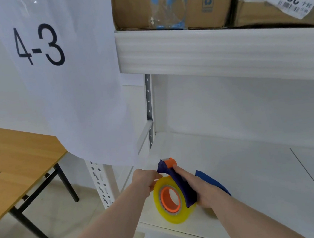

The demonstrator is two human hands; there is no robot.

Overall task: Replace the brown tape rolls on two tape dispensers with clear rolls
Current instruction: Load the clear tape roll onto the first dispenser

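Observation:
A blue tape dispenser (pixel 181 182) with an orange roller at its tip and an orange hub carries a clear, yellowish tape roll (pixel 175 213). It is held over the front left of a white shelf board (pixel 256 176). My right hand (pixel 201 187) grips the dispenser's body from the right. My left hand (pixel 146 179) pinches at the top edge of the roll, just below the dispenser's tip. A second blue piece (pixel 212 181) sticks out from behind my right hand; I cannot tell what it is. No brown roll is visible.
A white sheet marked "4-3" (pixel 49 72) hangs at the left of the white metal rack. Cardboard boxes (pixel 174 3) fill the shelf above. A wooden folding table (pixel 10 165) with black legs stands at the left.

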